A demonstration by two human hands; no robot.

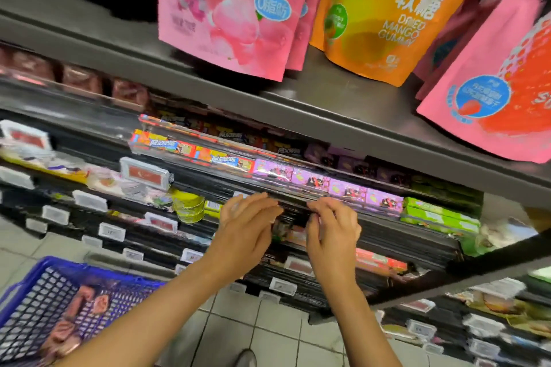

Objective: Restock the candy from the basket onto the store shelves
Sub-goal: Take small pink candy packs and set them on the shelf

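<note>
Both of my hands reach into a dark shelf tier just below a row of purple candy boxes (347, 189). My left hand (247, 226) has its fingers stretched out, palm turned right, and nothing shows in it. My right hand (332, 232) has its fingers curled at the shelf lip. A small dark candy pack (281, 228) sits on the shelf between the two hands; motion blur hides whether my right fingers grip it. The blue mesh basket (32, 298) hangs at lower left under my left forearm, with brownish-pink candy packs (86, 304) inside.
Orange-blue candy boxes (190, 149) and green boxes (438, 214) flank the purple row. Pink pouches (229, 15) and an orange mango gummy pouch (387, 15) hang from the grey shelf (298, 95) above. Price tags (146, 173) line the shelf edges. Tiled floor (268, 328) lies below.
</note>
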